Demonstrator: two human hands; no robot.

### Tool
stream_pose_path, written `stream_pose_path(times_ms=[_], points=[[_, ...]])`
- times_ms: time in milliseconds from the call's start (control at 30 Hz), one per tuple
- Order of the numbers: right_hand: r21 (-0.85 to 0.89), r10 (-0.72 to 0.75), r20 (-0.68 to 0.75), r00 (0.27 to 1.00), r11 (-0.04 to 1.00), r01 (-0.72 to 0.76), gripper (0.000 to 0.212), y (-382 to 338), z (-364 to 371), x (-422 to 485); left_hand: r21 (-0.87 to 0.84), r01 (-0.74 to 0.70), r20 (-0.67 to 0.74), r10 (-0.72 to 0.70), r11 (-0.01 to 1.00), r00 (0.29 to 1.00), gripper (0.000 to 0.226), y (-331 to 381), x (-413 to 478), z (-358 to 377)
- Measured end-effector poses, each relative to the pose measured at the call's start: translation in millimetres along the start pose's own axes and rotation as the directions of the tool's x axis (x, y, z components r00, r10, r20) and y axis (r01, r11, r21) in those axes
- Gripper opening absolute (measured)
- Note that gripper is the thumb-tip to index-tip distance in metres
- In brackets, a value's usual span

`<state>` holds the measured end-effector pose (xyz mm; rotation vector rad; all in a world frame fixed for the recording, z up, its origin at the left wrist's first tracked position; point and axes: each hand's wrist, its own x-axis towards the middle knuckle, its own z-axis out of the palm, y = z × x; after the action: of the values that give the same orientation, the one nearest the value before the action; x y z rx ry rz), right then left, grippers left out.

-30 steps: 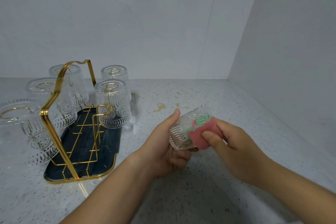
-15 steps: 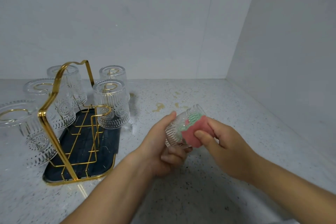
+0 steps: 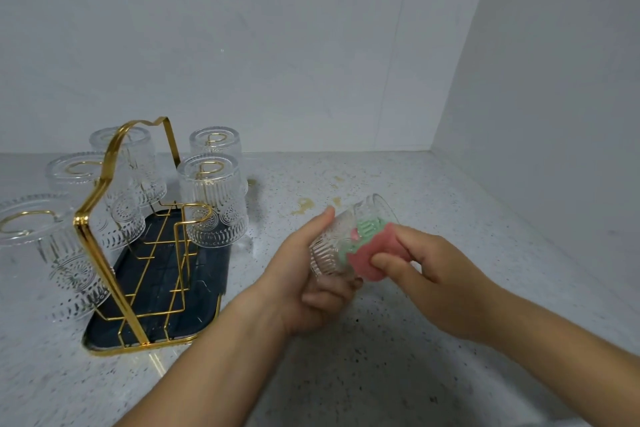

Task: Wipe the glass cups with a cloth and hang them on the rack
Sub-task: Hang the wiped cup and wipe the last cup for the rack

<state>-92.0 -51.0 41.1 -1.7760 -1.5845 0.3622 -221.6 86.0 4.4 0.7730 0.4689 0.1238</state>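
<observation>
The cup (image 3: pixel 341 236) is held above the counter (image 3: pixel 415 191), well right of the rack (image 3: pixel 104 184), tilted with its ribbed base end low and left; the left hand (image 3: pixel 304 284) grips that end, thumb along the top and fingers curled beneath. The right hand (image 3: pixel 436 274) pinches a folded pink and green cloth (image 3: pixel 374 253) against the cup's right side; green shows through the glass, though whether the cloth reaches inside I cannot tell.

Five cups (image 3: pixel 213 198) hang upside down on the rack over its dark tray (image 3: pixel 207 270); one gold hoop (image 3: pixel 199 213) at the near right stands free, so this looks like the last cup, at the wiping step.

The cup is likely rigid, fairly light and brittle; the ribs should give fingers some bite, but damp glass may slip, so a full wrap round the ribbed wall seems safer than a pinch at the rim. The cloth is soft and will fold to the wall. Hanging calls for turning the mouth down over the hoop; a knock against metal or a neighbour could chip it.
</observation>
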Motion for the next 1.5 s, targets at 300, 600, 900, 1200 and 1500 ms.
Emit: stream_pose_path(times_ms=[300, 600, 900, 1200, 1500], points=[[0.407, 0.267, -0.150, 0.952, 0.894, -0.186, 0.030, 3, -11, 6, 0.459, -0.416, 0.022, 0.458, 0.785, 0.889, 0.053, -18, 8, 2], [0.028, 0.015, 0.110, 0.994, 0.999, -0.018, 0.034, -1, -22, 5, -0.069, -0.019, 0.124, 0.028, 0.997, 0.992, 0.061, -2, 4, 0], [0.327, 0.135, -0.389, 0.911, 0.945, -0.001, 0.024, 26, -39, 18, -0.105, -0.141, 0.196, 0.159, 0.984, 0.968, 0.081, -6, 13, -9], [0.553, 0.361, -0.179, 0.915, 0.806, -0.210, 0.033, 4, 25, -12, 0.018, -0.465, 0.002, 0.465, 0.885, 0.885, 0.115, -6, 18, -12], [0.869, 0.467, -0.117, 0.876, 0.476, -0.138, 0.051, -7, 85, 27, 0.121, -0.602, -0.110, 0.613, 0.790, 0.782, 0.042, -23, 19, 1]])
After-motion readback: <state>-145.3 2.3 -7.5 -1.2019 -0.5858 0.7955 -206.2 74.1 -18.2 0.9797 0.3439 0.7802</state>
